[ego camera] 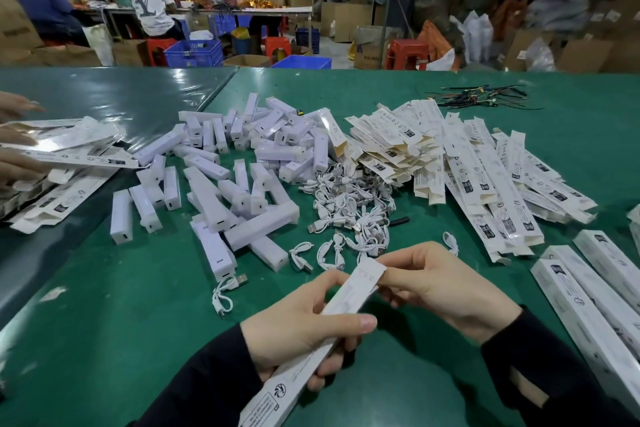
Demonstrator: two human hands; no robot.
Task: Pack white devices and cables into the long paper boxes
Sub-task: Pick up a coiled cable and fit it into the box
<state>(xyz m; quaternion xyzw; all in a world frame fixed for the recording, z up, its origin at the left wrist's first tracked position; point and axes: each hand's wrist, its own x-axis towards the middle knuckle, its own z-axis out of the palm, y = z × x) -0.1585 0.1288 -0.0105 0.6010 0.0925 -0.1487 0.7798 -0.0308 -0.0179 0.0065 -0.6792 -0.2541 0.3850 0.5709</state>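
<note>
- Green plastic-covered surface (pixel 104 288) fills the lower two thirds of the frame and carries all the work pieces.
- Flattened long white printed paper boxes (pixel 467 170) lie in a spread heap at centre right, well apart from the hands.
- White rectangular plastic devices (pixel 235 163) are piled loosely at the centre, just left of that heap.
- Assembled long white boxes (pixel 588 305) lie side by side at the lower right edge.
- More flat white boxes (pixel 69 156) sit at the left edge, where another person's fingers (pixel 17 135) touch them.
- One long white paper box (pixel 346 302) slants across the lower centre, held above the surface.
- Left hand (pixel 301 333) grips this box round its middle, fingers curled and thumb across the top face.
- Right hand (pixel 436 284) pinches the box's upper end flap.
- Short white coiled USB cables (pixel 349 208) are tangled together between the devices and the hands.
- Thin dark wires (pixel 478 99) lie at the upper right.
</note>
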